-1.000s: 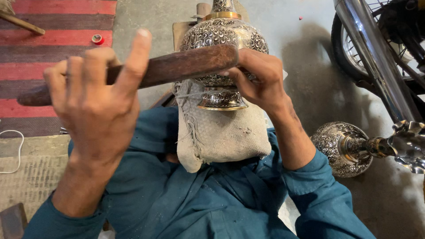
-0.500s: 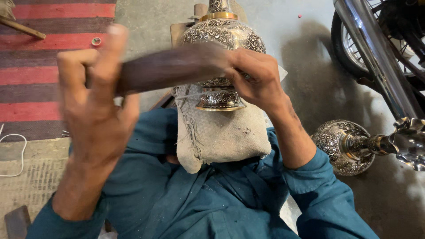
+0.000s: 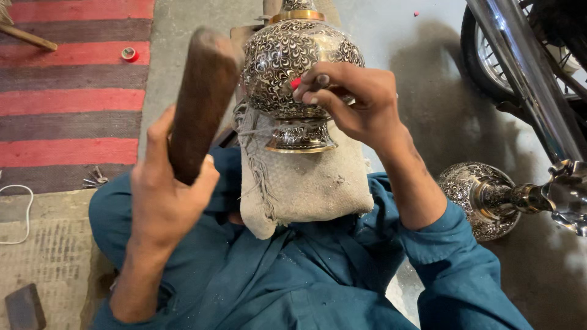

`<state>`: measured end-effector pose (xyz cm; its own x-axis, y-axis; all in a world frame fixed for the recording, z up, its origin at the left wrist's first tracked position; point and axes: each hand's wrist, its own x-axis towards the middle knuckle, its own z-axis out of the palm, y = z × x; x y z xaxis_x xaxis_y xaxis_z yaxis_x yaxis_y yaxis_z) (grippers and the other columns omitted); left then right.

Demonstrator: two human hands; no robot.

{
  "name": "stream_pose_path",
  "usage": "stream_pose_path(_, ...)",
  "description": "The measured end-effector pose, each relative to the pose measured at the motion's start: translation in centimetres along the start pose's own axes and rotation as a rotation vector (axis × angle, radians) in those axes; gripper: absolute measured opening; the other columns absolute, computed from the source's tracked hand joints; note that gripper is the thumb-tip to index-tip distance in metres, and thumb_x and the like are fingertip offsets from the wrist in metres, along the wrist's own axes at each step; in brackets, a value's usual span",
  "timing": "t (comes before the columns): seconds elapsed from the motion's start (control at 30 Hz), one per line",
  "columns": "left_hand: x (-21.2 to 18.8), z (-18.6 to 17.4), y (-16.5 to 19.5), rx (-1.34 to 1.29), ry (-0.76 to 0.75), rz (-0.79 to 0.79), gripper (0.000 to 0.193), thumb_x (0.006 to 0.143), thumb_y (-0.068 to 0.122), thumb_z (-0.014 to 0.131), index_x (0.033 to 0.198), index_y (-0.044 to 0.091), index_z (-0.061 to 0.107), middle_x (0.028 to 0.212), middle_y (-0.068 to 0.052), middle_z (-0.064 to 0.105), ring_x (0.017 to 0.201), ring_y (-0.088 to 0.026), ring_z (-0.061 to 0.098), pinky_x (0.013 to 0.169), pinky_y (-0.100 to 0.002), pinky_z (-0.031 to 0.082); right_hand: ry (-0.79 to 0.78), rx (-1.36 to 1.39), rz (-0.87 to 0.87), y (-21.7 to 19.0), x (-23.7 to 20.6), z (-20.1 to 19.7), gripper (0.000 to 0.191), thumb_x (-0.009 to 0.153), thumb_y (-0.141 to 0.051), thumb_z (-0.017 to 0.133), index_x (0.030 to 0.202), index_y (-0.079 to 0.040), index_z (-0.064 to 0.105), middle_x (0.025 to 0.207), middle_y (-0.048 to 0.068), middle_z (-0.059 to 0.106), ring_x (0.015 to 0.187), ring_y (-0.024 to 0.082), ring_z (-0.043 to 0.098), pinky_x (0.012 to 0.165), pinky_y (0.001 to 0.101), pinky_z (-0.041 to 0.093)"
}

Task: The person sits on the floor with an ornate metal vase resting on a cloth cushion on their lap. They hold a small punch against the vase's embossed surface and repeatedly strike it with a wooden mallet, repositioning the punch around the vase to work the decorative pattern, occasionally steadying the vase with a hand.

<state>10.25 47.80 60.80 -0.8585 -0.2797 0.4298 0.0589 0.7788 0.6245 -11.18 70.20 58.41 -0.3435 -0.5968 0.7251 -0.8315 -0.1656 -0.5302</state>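
My left hand (image 3: 168, 195) grips a dark brown wooden mallet block (image 3: 202, 101), fingers wrapped tight around its lower end, raised upright just left of the engraved silver metal vessel with a gold band (image 3: 299, 67). That vessel rests on a beige cloth pad (image 3: 306, 183) over my teal-clothed lap. My right hand (image 3: 358, 101) pinches a small red-tipped tool (image 3: 296, 82) against the vessel's side. A second engraved silver piece (image 3: 474, 198) lies on the floor to my right.
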Motion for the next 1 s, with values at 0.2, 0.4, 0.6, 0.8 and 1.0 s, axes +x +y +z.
stream_pose_path(0.2, 0.1, 0.8, 0.5, 0.111, 0.055, 0.224, 0.083, 0.086, -0.005, 0.069, 0.158, 0.013, 0.030, 0.143, -0.022, 0.060, 0.117, -0.040, 0.067, 0.094, -0.044, 0.058, 0.014, -0.018, -0.111, 1.3, 0.0, 0.1, 0.015, 0.104, 0.001, 0.071, 0.118, 0.003, 0.068, 0.104, 0.014, 0.077, 0.097, 0.020, 0.079, 0.084, 0.0264, 0.066)
stream_pose_path(0.4, 0.7, -0.4, 1.5, 0.483, 0.126, 0.302, 0.086, 0.092, -0.004, 0.075, 0.163, 0.022, 0.037, 0.099, -0.007, 0.053, 0.089, -0.026, 0.060, 0.082, -0.041, 0.052, 0.047, -0.133, -0.114, 2.1, -0.9, 0.1, 0.016, 0.101, -0.006, 0.077, 0.115, 0.000, 0.072, 0.104, 0.014, 0.077, 0.087, 0.019, 0.077, 0.077, 0.0308, 0.063)
stream_pose_path(0.6, 1.8, -1.5, 3.1, 0.678, 0.132, 0.377, 0.071, 0.102, 0.007, 0.080, 0.160, 0.025, 0.044, 0.100, -0.006, 0.052, 0.089, -0.026, 0.058, 0.079, -0.041, 0.045, 0.067, -0.188, -0.121, 3.4, -1.9, -0.1, 0.005, 0.098, -0.006, 0.076, 0.098, -0.003, 0.072, 0.091, 0.010, 0.074, 0.080, 0.018, 0.074, 0.069, 0.0327, 0.057)
stream_pose_path(0.8, 1.9, -1.1, 3.6, 0.784, 0.146, 0.386, 0.066, 0.106, 0.001, 0.071, 0.159, 0.028, 0.041, 0.103, -0.004, 0.052, 0.092, -0.023, 0.056, 0.084, -0.039, 0.042, 0.042, -0.162, -0.138, 4.5, -2.3, -0.1, 0.005, 0.099, -0.004, 0.072, 0.094, -0.006, 0.072, 0.084, 0.006, 0.073, 0.073, 0.014, 0.071, 0.065, 0.0308, 0.056)
stream_pose_path(1.0, 2.0, -0.8, 3.1, 0.776, 0.168, 0.383, 0.072, 0.099, 0.000, 0.064, 0.161, 0.027, 0.039, 0.103, -0.002, 0.051, 0.091, -0.021, 0.054, 0.082, -0.038, 0.041, 0.023, -0.136, -0.166, 4.2, -2.1, -0.4, 0.009, 0.106, -0.013, 0.074, 0.103, -0.006, 0.073, 0.091, 0.006, 0.074, 0.079, 0.014, 0.072, 0.069, 0.0308, 0.056)
